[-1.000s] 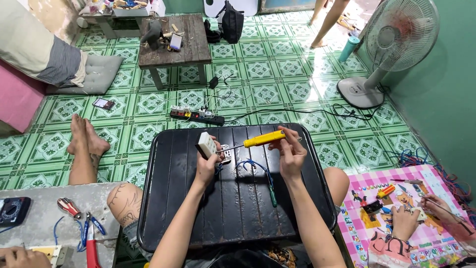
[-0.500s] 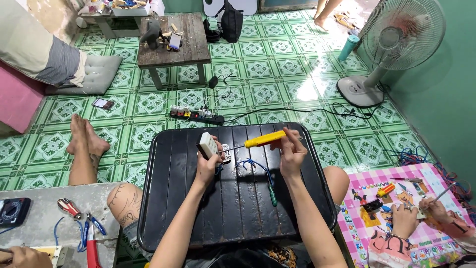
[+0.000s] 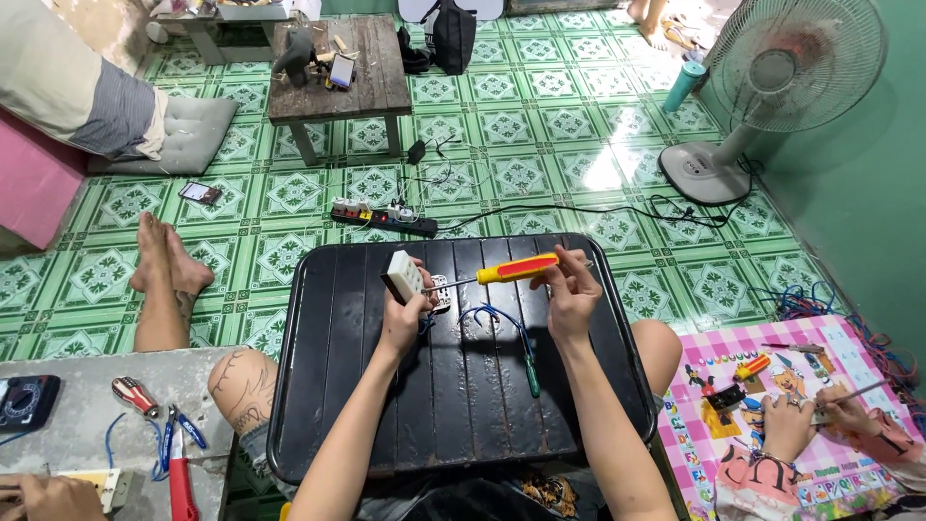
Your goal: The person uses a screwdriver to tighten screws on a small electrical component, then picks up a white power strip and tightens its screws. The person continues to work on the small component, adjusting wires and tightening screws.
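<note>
Little has shifted since the earlier frames — both hands are still held together over the black slatted tray table (image 3: pixel 328 405), with the screwdriver angled much as before. A white wall socket (image 3: pixel 403 276) is gripped in the left hand (image 3: pixel 403 318), fingers closed around it, and is held tilted just above the tabletop. A screwdriver with a yellow and red handle (image 3: pixel 516 269) is pinched in the closed fingers of the right hand (image 3: pixel 571 294), its metal shaft pointed left into the back of the socket. Blue wire (image 3: pixel 494 315) is seen looped beneath the hands, beside a green-handled screwdriver (image 3: pixel 531 372) lying on the table. On the green patterned floor beyond, a black power strip (image 3: pixel 384 216) is laid out — a standing fan (image 3: pixel 786 72) is placed well apart at upper right. Another person's hands (image 3: pixel 786 425) are busy over a pink checked mat (image 3: pixel 849 338) at lower right.
</note>
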